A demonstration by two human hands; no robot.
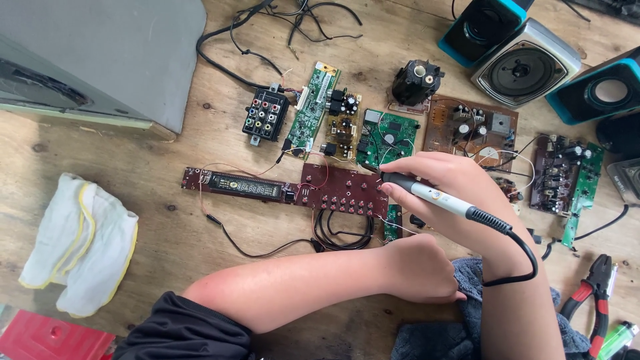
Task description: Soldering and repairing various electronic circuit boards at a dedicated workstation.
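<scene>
Workbench of bare wood (167,220) strewn with electronics. Right hand (447,180) closed around a pen-shaped soldering iron (433,195), white body with black cord, its tip resting at the right edge of a long dark-red button board (340,187); that board lies at the centre of the bench and carries a narrow display strip at its left end. Left hand (420,267) curled into a loose fist, resting on a grey cloth (467,313) just below the board; whether it grips anything cannot be told. Above the board: a black connector block (265,115) and several green circuit boards (387,137). Upper right: small speakers (527,67). Far left: a white rag with yellow hem (77,243). Lower right: red-handled pliers (593,293). No container shows any contents
</scene>
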